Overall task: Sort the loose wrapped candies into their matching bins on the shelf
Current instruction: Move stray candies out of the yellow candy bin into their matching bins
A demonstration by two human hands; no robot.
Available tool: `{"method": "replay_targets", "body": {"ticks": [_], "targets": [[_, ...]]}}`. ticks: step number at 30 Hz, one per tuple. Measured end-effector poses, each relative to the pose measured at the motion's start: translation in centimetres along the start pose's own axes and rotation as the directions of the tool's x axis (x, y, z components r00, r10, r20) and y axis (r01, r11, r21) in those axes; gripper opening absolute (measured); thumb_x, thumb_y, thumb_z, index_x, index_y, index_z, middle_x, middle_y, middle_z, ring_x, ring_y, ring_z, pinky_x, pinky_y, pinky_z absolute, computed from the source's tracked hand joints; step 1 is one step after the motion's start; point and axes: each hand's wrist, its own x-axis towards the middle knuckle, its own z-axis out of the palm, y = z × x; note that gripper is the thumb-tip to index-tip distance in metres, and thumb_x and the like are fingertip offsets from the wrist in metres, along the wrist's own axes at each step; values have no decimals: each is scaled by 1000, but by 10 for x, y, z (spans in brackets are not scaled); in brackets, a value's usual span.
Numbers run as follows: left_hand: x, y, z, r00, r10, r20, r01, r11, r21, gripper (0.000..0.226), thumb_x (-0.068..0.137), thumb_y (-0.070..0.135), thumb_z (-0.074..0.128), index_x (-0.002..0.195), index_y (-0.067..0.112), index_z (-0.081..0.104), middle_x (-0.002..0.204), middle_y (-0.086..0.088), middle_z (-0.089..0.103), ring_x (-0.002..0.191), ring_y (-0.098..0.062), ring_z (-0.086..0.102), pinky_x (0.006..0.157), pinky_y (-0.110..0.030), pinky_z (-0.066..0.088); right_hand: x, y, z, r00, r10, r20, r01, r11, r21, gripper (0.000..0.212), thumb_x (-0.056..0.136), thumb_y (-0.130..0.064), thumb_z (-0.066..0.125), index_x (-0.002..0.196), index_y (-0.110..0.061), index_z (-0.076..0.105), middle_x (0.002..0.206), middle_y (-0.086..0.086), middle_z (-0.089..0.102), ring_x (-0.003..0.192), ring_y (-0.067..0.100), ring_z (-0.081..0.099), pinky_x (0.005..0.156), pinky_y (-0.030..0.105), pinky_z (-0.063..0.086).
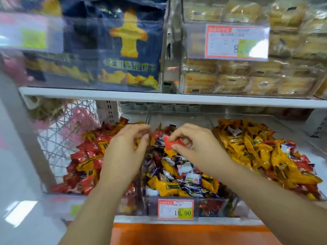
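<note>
Over the middle bin [212, 204], your right hand [192, 147] pinches a red candy [170, 144] between thumb and fingertips, just above the mixed pile. It probably belongs in the left bin [58, 198], where red wrappers dominate. Your left hand [126, 149] hovers by the divider [141, 177] with fingers curled, and whether it holds anything cannot be told from this view
</note>
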Motion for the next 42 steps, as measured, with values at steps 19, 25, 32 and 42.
{"method": "replay_targets", "body": {"ticks": [19, 25, 32, 42], "targets": [[-6, 17, 13, 999, 37, 14, -35, 992, -118, 24, 93, 13, 54, 112, 22, 65, 107, 11, 62, 96, 1, 56, 86, -13, 46, -18, -4, -24, 992, 114, 55, -107, 987, -118, 26, 92, -13, 57, 107, -32, 68, 94, -31, 57, 84, -21, 52, 76, 0, 40], [-14, 61, 64, 947, 196, 255, -159, 975, -156, 23, 95, 17, 53, 114, 24, 64, 112, 10, 60, 97, -6, 56, 84, -19, 44, -70, 39, -87, 961, 277, -28, -278, 954, -110, 27, 90, -13, 60, 92, -40, 63, 93, -21, 65, 81, -11, 58, 68, 4, 44], [-18, 75, 99, 846, 275, 457, -225, 961, -161, 26, 96, 21, 52, 119, 27, 62, 121, 12, 53, 115, -3, 47, 91, -1, 26, -96, 71, -94, 847, 446, 290, -423, 895, -142, 24, 85, -20, 68, 96, -40, 61, 89, -23, 63, 73, -12, 60, 73, 17, 53], [-22, 76, 109, 847, 280, 452, -227, 959, -169, 24, 94, 19, 55, 115, 26, 64, 114, 16, 51, 107, 3, 47, 94, -1, 30, -83, 81, -72, 809, 355, 469, -176, 907, -383, 64, 86, -27, 67, 142, -33, 37, 140, -13, 44, 91, -5, 32, 76, 11, 29]]}}
